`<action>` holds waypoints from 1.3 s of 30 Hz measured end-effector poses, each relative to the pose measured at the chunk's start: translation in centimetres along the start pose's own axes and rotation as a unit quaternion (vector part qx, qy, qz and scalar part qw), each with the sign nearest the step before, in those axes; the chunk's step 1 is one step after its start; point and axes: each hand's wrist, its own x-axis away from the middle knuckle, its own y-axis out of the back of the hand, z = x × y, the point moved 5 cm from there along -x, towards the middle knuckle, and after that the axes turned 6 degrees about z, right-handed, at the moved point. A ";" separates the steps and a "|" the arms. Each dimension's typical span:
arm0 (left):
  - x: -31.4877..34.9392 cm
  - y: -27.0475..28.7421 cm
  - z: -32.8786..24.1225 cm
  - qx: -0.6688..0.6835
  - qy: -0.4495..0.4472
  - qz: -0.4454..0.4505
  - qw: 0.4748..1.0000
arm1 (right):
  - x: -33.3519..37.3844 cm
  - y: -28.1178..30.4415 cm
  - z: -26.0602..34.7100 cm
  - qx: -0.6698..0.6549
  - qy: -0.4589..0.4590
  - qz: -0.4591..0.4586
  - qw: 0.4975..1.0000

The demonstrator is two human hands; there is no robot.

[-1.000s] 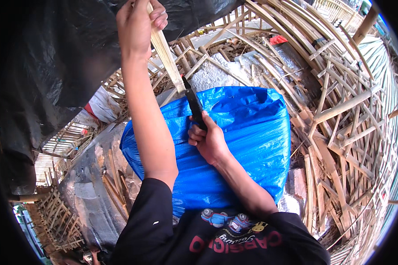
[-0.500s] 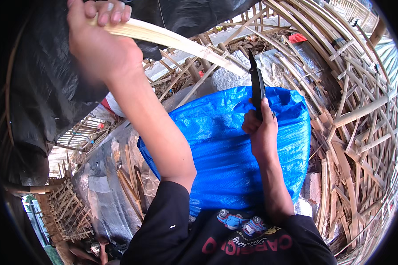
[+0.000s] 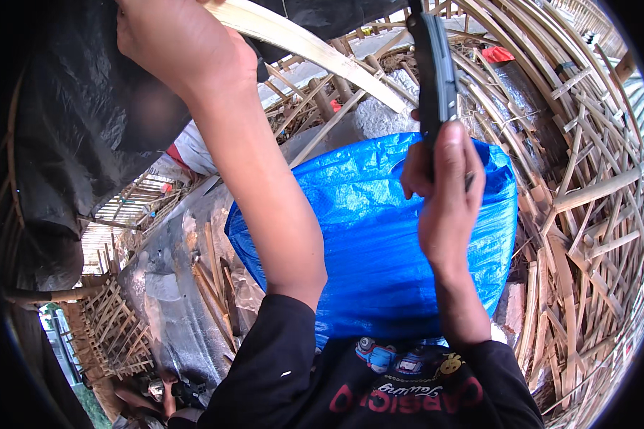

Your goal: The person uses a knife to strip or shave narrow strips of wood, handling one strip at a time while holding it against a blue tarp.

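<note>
My left hand [image 3: 186, 53] is raised at the upper left, its fingers mostly cut off by the top edge. It grips a long pale bamboo strip [image 3: 304, 46], which slants down to the right toward a grey stone block [image 3: 379, 118]. In my right hand [image 3: 451, 168] is a black-handled knife [image 3: 438, 71], held upright with the thumb along the handle. The knife's upper end runs out of the picture. Knife and strip stand apart, the knife to the right of the strip's lower end. A blue plastic sheet [image 3: 379, 264] covers my lap below both hands.
Stacked bamboo strips and lattice [image 3: 587, 214] curve along the right side. Black plastic sheeting [image 3: 71, 143] hangs at the left. Bamboo pieces [image 3: 215, 286] lie on the ground left of my lap. Part of another person [image 3: 168, 397] shows at the lower left.
My right hand has risen with the knife, which now looks larger and closer. The left hand has shifted slightly up and right, still with the strip.
</note>
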 end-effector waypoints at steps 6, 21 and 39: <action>0.7 -1.4 -0.3 -0.018 -0.015 -0.014 1.000 | 0.9 0.8 -6.8 0.104 -0.077 0.055 0.990; -0.7 -0.1 0.9 0.097 0.034 0.056 0.993 | 0.3 0.6 -5.3 0.236 0.030 0.050 0.970; -3.2 3.0 0.3 0.015 0.085 0.200 0.976 | 0.7 0.2 -6.4 0.353 0.057 0.083 0.930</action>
